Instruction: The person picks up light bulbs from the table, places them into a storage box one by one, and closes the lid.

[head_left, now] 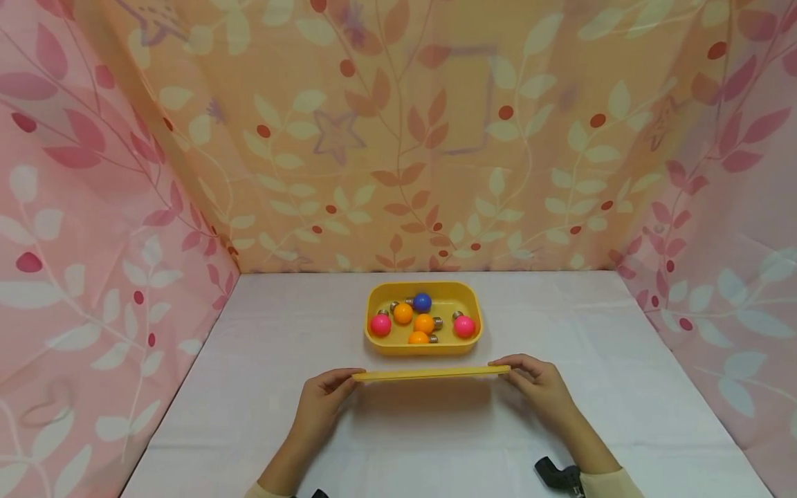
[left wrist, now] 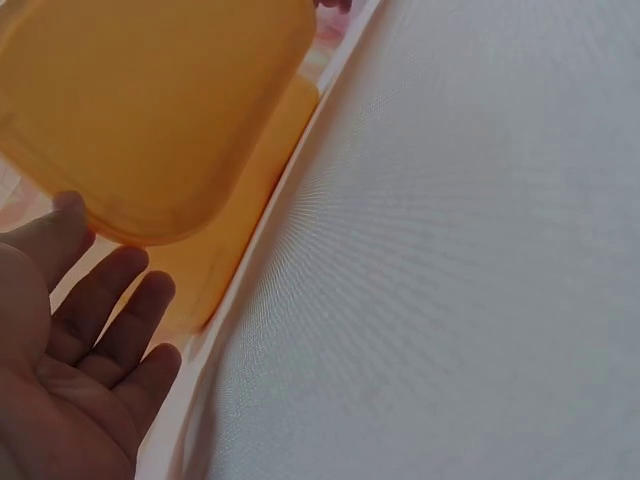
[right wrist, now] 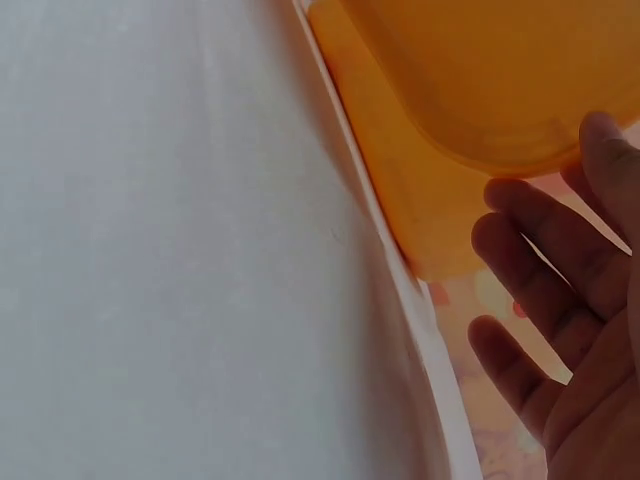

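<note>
My left hand [head_left: 319, 407] and right hand [head_left: 543, 389] pinch opposite ends of a flat yellow lid [head_left: 431, 373]. In the head view the lid is seen nearly edge-on, with its shadow on the table below it. Just beyond it stands a yellow rectangular tub [head_left: 423, 350] with rounded corners. Inside the tub lie several small light bulbs with metal screw bases, among them a blue bulb [head_left: 422, 302], an orange bulb [head_left: 403, 313] and a pink bulb [head_left: 464, 326]. Both wrist views show thumb and fingers at the lid's rounded corners, the other fingers spread below.
A white cloth [head_left: 249, 415] covers the table. Behind it hangs an orange leaf-patterned curtain [head_left: 398, 152], with pink patterned curtains at the left and right sides. Black wrist devices, such as the one at the right sleeve [head_left: 559, 477], sit low in the head view.
</note>
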